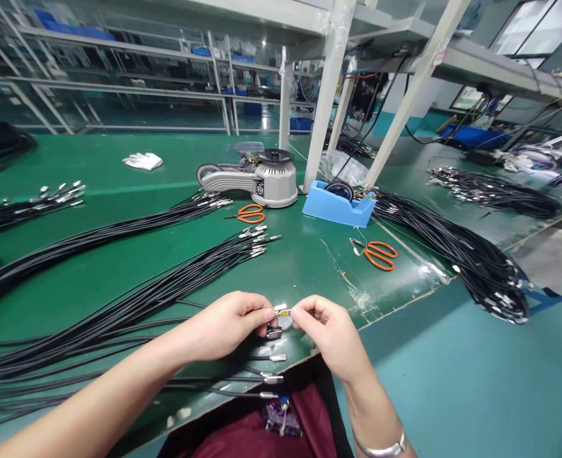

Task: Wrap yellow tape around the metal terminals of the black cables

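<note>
We work at a green table (118, 197), and its near edge is the first worry: anything dropped between our hands could roll off into our lap. Black cables (204, 261) spread across the left side, and our left forearm lies over several of them, so a careless pull could drag the bunch out of line or tangle it. The grey machine (273, 184) stands well beyond our reach of trouble, and the blue tape holder (335, 207) sits ahead of our right hand, where a wide swing could knock it.

Our left hand (237, 321) is closed in a pinch around a metal cable end (279, 308); our right hand (323, 327) has thumb and finger pressed together on what looks like the end of a small yellow strip (285, 312). The nearer orange scissors (369, 250) lie to the right, apart from both hands.

The metal end sits between our hands, just above the table. If our left grip loosens, it could twist. The yellow strip, smallest of all, could crease, tear or sit crooked if our right fingers tug unevenly.
</note>
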Demonstrator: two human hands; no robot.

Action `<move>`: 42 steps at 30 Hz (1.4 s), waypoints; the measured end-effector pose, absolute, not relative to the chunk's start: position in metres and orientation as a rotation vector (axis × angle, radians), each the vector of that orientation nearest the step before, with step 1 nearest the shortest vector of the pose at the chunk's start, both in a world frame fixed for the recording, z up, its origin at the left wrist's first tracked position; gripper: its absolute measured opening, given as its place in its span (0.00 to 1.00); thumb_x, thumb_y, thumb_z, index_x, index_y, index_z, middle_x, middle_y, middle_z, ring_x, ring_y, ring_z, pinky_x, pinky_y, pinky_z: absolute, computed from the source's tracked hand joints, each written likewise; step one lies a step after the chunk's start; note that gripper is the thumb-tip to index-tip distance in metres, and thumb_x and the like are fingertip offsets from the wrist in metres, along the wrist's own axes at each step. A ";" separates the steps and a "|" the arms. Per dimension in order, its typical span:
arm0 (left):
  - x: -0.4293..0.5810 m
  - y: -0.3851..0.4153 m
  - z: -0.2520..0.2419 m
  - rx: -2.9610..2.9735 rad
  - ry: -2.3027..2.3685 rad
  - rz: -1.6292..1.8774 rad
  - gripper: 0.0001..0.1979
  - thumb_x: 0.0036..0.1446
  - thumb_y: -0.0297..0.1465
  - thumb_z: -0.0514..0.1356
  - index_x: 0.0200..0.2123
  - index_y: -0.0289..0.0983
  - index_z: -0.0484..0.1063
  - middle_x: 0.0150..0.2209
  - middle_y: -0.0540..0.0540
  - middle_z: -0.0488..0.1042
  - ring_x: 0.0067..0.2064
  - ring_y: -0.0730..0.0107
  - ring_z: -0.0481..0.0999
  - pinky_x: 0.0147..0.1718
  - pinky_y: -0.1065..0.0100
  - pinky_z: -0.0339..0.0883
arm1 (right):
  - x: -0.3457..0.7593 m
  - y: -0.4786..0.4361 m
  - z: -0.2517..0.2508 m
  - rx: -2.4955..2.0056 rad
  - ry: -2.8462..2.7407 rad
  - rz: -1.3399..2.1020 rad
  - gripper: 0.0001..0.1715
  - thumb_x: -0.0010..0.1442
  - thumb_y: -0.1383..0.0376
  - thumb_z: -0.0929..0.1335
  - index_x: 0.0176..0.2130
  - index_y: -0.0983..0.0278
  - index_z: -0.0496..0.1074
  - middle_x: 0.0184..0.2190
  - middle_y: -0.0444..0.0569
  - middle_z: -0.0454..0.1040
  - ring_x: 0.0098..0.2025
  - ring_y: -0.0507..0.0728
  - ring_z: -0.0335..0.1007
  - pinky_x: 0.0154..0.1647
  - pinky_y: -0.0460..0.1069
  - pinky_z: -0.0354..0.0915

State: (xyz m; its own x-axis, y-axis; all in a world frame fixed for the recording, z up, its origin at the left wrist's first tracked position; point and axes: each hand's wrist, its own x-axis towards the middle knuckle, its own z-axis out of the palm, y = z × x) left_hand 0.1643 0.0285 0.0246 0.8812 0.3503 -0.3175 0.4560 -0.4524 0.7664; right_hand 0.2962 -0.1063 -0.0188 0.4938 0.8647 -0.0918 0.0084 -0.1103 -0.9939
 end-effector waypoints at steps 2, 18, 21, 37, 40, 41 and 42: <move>0.166 0.027 0.024 2.052 0.592 -0.147 0.16 0.58 0.40 0.50 0.26 0.36 0.70 0.25 0.52 0.71 0.30 0.71 0.68 0.34 0.73 0.60 | 0.296 -0.107 -0.019 -1.499 -0.775 0.877 0.11 0.55 0.61 0.68 0.27 0.66 0.70 0.24 0.43 0.70 0.28 0.50 0.64 0.31 0.45 0.61; 0.171 0.023 0.027 2.091 0.530 -0.161 0.18 0.60 0.40 0.48 0.27 0.36 0.70 0.25 0.52 0.69 0.30 0.71 0.67 0.32 0.73 0.60 | 0.290 -0.111 -0.024 -1.465 -0.751 0.872 0.11 0.56 0.60 0.68 0.27 0.65 0.70 0.24 0.44 0.72 0.28 0.51 0.66 0.31 0.45 0.63; 0.168 0.025 0.030 2.176 0.512 -0.183 0.18 0.60 0.40 0.47 0.26 0.37 0.68 0.26 0.53 0.68 0.30 0.71 0.66 0.31 0.73 0.58 | 0.290 -0.111 -0.022 -1.473 -0.739 0.873 0.11 0.55 0.60 0.68 0.27 0.66 0.70 0.24 0.44 0.71 0.28 0.51 0.65 0.30 0.45 0.62; 0.169 0.021 0.023 2.273 0.509 -0.118 0.15 0.59 0.35 0.49 0.25 0.37 0.69 0.25 0.52 0.69 0.29 0.71 0.66 0.29 0.72 0.57 | 0.289 -0.110 -0.026 -1.528 -0.835 0.847 0.11 0.56 0.61 0.68 0.26 0.65 0.70 0.24 0.44 0.72 0.28 0.52 0.67 0.32 0.46 0.63; 0.170 0.021 0.020 2.275 0.524 -0.123 0.14 0.58 0.35 0.50 0.25 0.37 0.70 0.25 0.51 0.70 0.29 0.71 0.66 0.29 0.72 0.57 | 0.289 -0.109 -0.027 -1.524 -0.844 0.848 0.10 0.56 0.62 0.68 0.26 0.65 0.70 0.24 0.45 0.73 0.29 0.52 0.69 0.32 0.46 0.64; 0.170 0.020 0.019 2.274 0.530 -0.127 0.14 0.58 0.34 0.50 0.25 0.37 0.70 0.25 0.51 0.70 0.29 0.71 0.66 0.29 0.72 0.57 | 0.289 -0.109 -0.028 -1.526 -0.846 0.845 0.10 0.56 0.62 0.68 0.26 0.65 0.70 0.24 0.45 0.73 0.29 0.52 0.69 0.33 0.46 0.63; 0.171 0.019 0.019 2.273 0.536 -0.132 0.14 0.58 0.34 0.50 0.25 0.37 0.70 0.25 0.51 0.70 0.29 0.71 0.66 0.29 0.72 0.57 | 0.289 -0.108 -0.028 -1.532 -0.847 0.839 0.10 0.56 0.62 0.67 0.26 0.65 0.70 0.25 0.45 0.73 0.29 0.52 0.69 0.33 0.46 0.63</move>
